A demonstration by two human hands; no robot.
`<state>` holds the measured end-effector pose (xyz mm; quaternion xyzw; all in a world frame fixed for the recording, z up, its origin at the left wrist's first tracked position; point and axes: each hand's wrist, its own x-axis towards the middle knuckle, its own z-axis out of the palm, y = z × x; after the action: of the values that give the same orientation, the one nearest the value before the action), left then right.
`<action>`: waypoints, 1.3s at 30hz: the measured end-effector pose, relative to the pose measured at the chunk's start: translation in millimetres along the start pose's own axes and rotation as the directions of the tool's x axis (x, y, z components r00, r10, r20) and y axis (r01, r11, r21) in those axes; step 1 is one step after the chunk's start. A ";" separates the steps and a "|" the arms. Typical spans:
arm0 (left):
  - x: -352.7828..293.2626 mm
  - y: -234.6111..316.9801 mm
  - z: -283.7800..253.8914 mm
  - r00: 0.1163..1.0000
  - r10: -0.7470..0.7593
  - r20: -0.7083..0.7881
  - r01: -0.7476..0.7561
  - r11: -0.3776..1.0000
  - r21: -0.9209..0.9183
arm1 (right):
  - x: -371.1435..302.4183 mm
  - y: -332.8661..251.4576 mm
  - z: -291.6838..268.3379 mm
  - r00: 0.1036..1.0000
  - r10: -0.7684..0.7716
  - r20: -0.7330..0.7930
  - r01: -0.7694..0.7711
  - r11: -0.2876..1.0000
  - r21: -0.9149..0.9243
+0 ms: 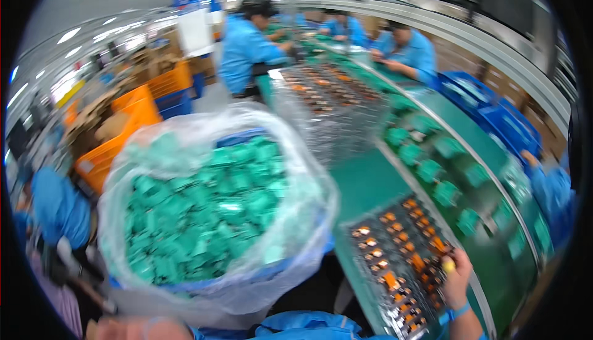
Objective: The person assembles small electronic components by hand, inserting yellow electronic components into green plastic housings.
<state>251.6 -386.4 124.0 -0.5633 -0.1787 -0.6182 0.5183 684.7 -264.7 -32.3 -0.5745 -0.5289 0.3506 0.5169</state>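
At the lower right, my right hand [457, 278] is over the right edge of a black tray [364, 272] with rows of small orange-and-black parts [401, 236]. Its fingers are curled in, a yellow cover shows on one of them, and whatever they pinch is too small to make out. A blue band circles that wrist. My left hand [133, 329] is at the bottom left, smeared by motion, so its fingers cannot be read. It is nearest to a large bin lined with clear plastic [315, 216], heaped with green plastic pieces [210, 207].
A second parts tray [327, 86] lies on plastic wrap farther up the green bench [364, 179]. Right of it, a belt [432, 216] carries several green pieces past a metal rail. Orange crates [123, 136] stand left, blue crates [506, 123] right. Several people in blue work nearby.
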 end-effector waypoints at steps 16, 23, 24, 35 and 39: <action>-137.4 -215.9 -117.2 -0.122 -0.910 0.396 -0.254 0.415 0.874 | -5.4 -18.4 19.2 0.990 0.094 -0.106 -0.104 0.990 -0.096; -183.8 -238.5 -117.9 -0.219 -0.937 0.271 -0.543 0.348 0.764 | -1.4 12.3 11.5 0.999 -0.039 -0.037 0.036 0.996 -0.079; -181.6 -235.2 -115.4 -0.238 -0.913 0.332 -0.506 0.408 0.760 | -1.7 16.5 12.7 0.999 -0.017 -0.031 0.016 1.000 -0.022; -192.1 -187.0 -100.9 -0.009 -0.960 0.280 0.022 0.280 0.960 | -5.2 5.9 14.7 0.999 -0.035 -0.025 0.035 0.999 0.003; -213.1 -210.6 -128.5 0.126 -0.936 0.330 0.117 0.344 0.932 | -8.3 3.3 10.4 0.997 -0.065 -0.047 0.063 0.997 -0.038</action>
<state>-28.1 -312.1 -26.2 -0.3983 -0.8593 -0.2462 0.2060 674.0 -270.1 -38.9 -0.5750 -0.5407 0.3102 0.5299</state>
